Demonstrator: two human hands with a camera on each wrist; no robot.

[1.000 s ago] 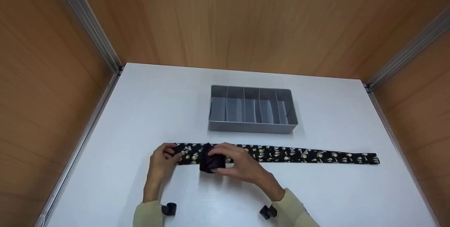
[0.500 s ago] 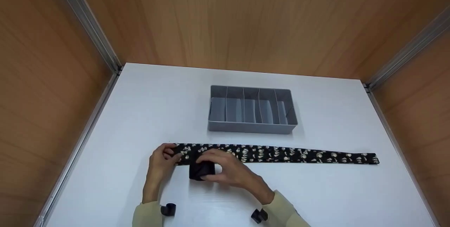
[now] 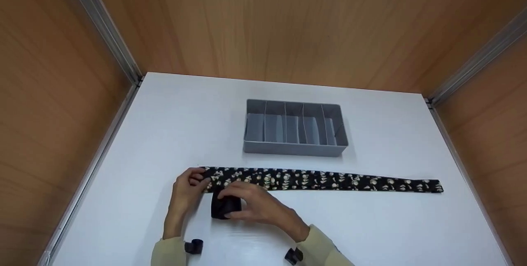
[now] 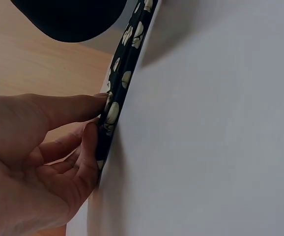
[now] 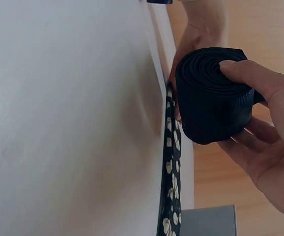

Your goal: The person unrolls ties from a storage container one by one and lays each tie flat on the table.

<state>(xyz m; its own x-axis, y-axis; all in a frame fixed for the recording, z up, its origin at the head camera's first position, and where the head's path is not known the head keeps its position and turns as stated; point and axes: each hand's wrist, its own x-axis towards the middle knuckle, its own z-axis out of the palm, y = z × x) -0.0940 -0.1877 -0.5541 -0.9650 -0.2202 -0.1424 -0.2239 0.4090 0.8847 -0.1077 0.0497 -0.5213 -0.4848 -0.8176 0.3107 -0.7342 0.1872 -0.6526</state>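
A black necktie with a pale floral print [image 3: 321,179] lies stretched flat across the white table, wider at its left end and narrowing to the right. My left hand [image 3: 185,192] holds that wide end, thumb and fingertips on the cloth; in the left wrist view the floral tie [image 4: 113,110] appears edge-on. Beside it, my right hand [image 3: 259,206] grips a tightly wound roll of plain black fabric, like a rolled tie [image 3: 224,206]. The right wrist view shows the spiral end of the roll [image 5: 208,110], with the thumb on the spiral and fingers under the opposite end.
A grey organiser box [image 3: 294,150] with several narrow compartments stands behind the floral tie. Wooden panels [image 3: 263,23] rise behind and at both sides of the table [image 3: 185,122]. Dark devices are strapped near both cuffs.
My right hand has carried the black roll left and toward me, from over the floral tie to its near edge. My left hand has barely moved; the box is unchanged.
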